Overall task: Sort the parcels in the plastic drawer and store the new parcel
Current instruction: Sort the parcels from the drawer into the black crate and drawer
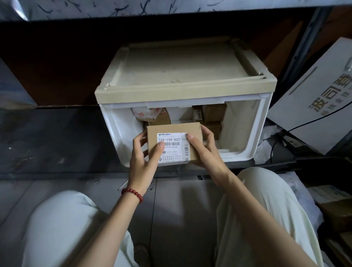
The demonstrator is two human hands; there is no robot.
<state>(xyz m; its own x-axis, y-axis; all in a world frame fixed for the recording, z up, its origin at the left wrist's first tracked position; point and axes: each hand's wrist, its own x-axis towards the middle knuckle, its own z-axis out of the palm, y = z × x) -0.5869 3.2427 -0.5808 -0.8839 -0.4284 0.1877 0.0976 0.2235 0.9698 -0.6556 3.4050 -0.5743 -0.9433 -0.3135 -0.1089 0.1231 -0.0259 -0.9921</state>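
A small brown cardboard parcel (pixel 193 132) with a white barcode label is held over the pulled-out white plastic drawer (pixel 248 140). My left hand (pixel 144 158) grips its left edge, thumb on the label. My right hand (pixel 206 150) grips its right side, thumb on top and fingers round the far edge. Inside the drawer lie several more parcels: a white-and-red taped one (pixel 146 113) at the back left and brown boxes (pixel 212 112) at the back right. The drawer's cabinet has a beige top (pixel 183 73).
The cabinet stands on the floor under a dark shelf (pixel 53 65). A large white printed carton (pixel 320 94) leans at the right, with a black cable and crumpled plastic below it. More boxes (pixel 336 211) lie at the lower right. My knees in pale trousers frame the grey floor (pixel 178 213).
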